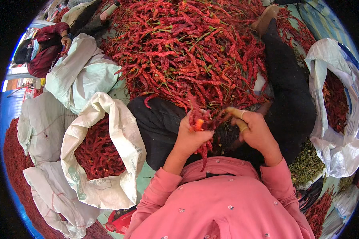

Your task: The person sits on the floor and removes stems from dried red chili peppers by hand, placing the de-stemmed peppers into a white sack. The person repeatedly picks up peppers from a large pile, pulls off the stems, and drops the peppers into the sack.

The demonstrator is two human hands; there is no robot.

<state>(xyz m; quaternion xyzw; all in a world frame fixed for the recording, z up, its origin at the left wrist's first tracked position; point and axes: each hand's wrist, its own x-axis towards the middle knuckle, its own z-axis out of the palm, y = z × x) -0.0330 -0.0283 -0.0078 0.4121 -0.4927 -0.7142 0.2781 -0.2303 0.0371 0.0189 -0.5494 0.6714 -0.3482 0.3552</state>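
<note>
My left hand is closed around a small bunch of wrinkled red chili peppers, some hanging down below the fist. An orange-red patch shows on one pepper at the thumb. Close by on the right is my right hand, its fingers bent and blurred, with pale yellowish bands around two of them. Its fingertips are at a dark red chili that sticks out from the bunch; whether they grip it is unclear. Before me spreads a large heap of red chili peppers with green stems, between my black-clad legs.
On the left an open white woven sack holds red chilies, beside filled sacks. To the right stands another open sack with chilies, near a pile of green stems. A person sits at upper left behind a pale sack.
</note>
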